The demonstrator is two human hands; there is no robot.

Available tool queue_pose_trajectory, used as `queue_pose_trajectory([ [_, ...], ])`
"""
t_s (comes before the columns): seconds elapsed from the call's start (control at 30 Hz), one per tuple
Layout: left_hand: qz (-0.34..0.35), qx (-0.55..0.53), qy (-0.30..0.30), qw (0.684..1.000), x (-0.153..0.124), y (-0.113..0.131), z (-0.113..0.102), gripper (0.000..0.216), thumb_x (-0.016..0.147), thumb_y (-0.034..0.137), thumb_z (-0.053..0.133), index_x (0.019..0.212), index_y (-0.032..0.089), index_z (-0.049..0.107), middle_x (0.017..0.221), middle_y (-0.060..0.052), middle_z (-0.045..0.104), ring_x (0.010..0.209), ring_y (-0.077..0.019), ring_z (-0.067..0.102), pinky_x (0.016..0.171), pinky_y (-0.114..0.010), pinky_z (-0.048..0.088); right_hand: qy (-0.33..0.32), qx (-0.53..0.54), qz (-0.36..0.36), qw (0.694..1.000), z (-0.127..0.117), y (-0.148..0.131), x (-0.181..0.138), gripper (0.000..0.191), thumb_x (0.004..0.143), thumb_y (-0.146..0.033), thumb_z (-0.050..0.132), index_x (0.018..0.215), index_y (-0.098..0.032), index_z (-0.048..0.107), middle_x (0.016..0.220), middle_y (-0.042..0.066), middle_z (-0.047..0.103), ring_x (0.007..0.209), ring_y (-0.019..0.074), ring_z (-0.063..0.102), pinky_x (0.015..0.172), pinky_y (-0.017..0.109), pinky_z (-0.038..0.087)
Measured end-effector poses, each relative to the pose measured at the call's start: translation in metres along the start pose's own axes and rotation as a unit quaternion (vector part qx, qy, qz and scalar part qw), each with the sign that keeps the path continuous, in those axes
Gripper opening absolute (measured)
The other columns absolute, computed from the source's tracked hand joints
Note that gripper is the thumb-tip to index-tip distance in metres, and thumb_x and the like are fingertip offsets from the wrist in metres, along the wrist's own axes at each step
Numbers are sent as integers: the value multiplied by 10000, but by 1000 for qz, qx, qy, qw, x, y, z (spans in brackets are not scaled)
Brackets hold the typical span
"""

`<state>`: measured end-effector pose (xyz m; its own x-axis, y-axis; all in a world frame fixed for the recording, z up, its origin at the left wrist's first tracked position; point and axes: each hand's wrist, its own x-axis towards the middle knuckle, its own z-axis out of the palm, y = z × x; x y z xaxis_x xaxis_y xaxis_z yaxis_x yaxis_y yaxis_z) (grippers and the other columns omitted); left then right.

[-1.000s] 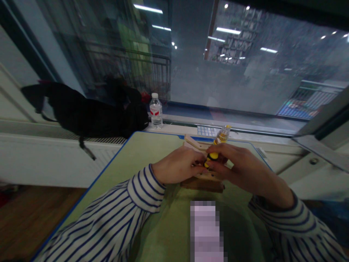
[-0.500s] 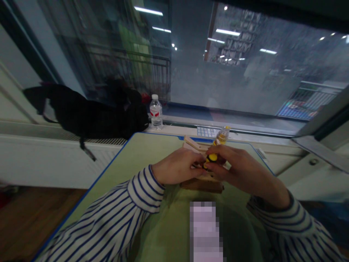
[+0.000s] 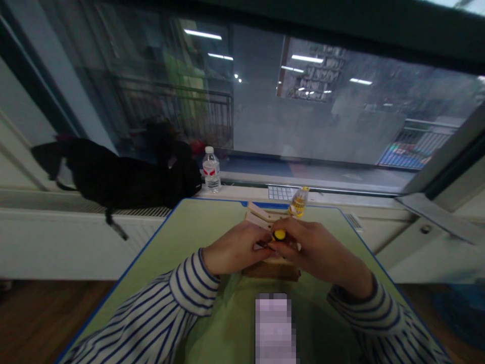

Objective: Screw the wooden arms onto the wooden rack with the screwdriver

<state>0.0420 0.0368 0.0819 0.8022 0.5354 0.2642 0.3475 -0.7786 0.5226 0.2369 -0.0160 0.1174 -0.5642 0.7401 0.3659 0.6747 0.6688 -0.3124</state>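
A small wooden frame point(image 3: 261, 216) of pale boards with holes stands on the green tabletop point(image 3: 212, 217), on a browner wooden base point(image 3: 271, 270). Over its left side my left hand point(image 3: 237, 246) is closed, thumb and fingertips gripping at the frame; their exact contact is partly hidden. My right hand point(image 3: 310, 247) pinches the yellow and black handle of a screwdriver point(image 3: 279, 234), its butt facing me. The shaft and tip are hidden behind the fingers. Both hands nearly touch at the frame's middle.
Behind the frame stands a clear bottle with yellow contents point(image 3: 298, 201). A water bottle point(image 3: 211, 171) and a black bag point(image 3: 125, 174) are on the windowsill. A pixelated pale rectangle point(image 3: 273, 328) lies at the table's near side. A blue edge rims the table.
The view has tilted up slightly, so everything sits lower and a little further left. Both hands keep their places at the wooden frame; the screwdriver handle points more directly at me.
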Motion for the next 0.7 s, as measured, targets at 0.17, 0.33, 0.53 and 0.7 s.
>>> queue_pose_trajectory([
  [0.17, -6, 15, 5, 1000, -1, 3, -2, 198, 903, 291, 541, 839, 148, 664, 861, -42, 681, 832, -169, 620, 747, -256, 418, -8, 2, -1, 1000, 1, 0, 0, 212, 936, -355, 501, 1076, -199, 536, 973, 62, 665, 823, 172, 619, 708, 293, 447],
  [0.33, -13, -16, 8, 1000, -2, 6, -2, 153, 887, 255, 563, 839, 157, 669, 842, -38, 680, 799, -158, 616, 734, -256, 420, -10, 4, 8, 1000, 0, 0, 2, 229, 934, -371, 499, 1089, -208, 539, 989, 58, 673, 828, 174, 625, 700, 298, 453],
  [0.53, -33, -18, -12, 999, -3, 5, -4, 147, 888, 248, 557, 869, 157, 671, 855, -43, 693, 817, -168, 627, 740, -265, 421, -15, 4, 17, 1000, -1, 1, 4, 226, 938, -385, 484, 1053, -204, 556, 944, 59, 680, 766, 173, 629, 651, 289, 438],
  [0.7, -19, -27, -9, 999, -2, 4, -9, 145, 895, 265, 570, 870, 166, 673, 842, -33, 686, 848, -168, 622, 793, -283, 420, -22, 15, 18, 999, -2, 4, 7, 246, 938, -379, 491, 1096, -198, 545, 990, 71, 688, 828, 194, 648, 685, 301, 446],
])
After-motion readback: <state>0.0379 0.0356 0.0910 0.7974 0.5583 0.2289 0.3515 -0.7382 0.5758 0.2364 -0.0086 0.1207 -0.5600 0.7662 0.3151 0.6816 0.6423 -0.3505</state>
